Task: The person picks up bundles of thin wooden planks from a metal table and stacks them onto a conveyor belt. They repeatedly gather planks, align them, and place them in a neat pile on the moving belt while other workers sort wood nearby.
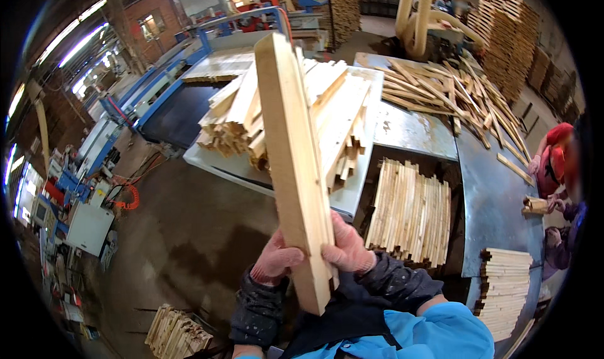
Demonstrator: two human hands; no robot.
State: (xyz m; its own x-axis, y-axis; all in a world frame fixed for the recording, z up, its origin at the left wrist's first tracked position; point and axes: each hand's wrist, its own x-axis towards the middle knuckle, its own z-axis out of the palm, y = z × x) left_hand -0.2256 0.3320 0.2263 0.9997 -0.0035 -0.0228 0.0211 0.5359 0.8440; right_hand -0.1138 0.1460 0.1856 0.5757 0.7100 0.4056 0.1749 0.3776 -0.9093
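A small bundle of long pale wooden strips (283, 145) stands upright in front of me, tilted slightly to the left at its top. My left hand (275, 259), in a pink work glove, is closed on the bundle's left side near its lower end. On the opposite side, my right hand (349, 246), gloved alike, grips the same strips. How many strips are in the bundle cannot be made out. Beyond it, a heap of loose wooden strips (343, 110) lies on a white tabletop (348, 198), partly hidden by the bundle.
Stacked strips (409, 214) sit right of the white tabletop, beside a metal table (494, 202) carrying scattered strips (434, 95) and another stack (506, 290). Co-workers stand at the right edge, one in a red garment (557, 148). A low stack (176, 334) lies at lower left.
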